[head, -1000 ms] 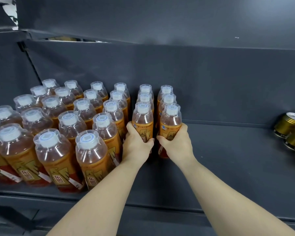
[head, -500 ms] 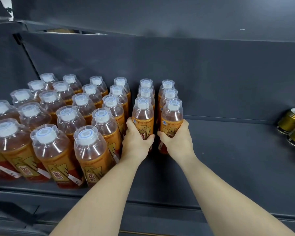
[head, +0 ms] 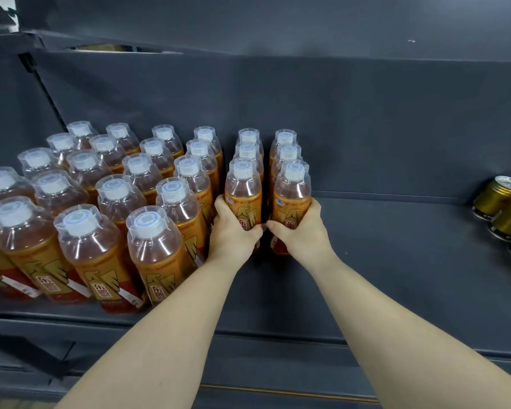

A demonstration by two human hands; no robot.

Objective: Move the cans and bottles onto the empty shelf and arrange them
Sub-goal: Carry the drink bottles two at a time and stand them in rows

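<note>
On shelf [head: 396,261], clamping left hand [head: 233,234] and right hand [head: 303,231] round front bottles [head: 243,190], seemingly finishing bottle rows [head: 148,172]; likely leaving cans [head: 497,196] far right for arranging.

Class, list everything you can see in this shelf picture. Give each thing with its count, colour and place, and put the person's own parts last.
Bottles: about twenty-five, orange drink with white caps, standing in columns on the shelf's left half; some cut off by the left edge.
Cans: three in view, gold, at the shelf's right edge.
Shelf: one, dark grey, under the bottles and cans.
Back panel: one, dark grey, behind the shelf.
Left hand: one, grips the front bottle of the next-to-last column.
Right hand: one, grips the front bottle of the rightmost column.
</note>
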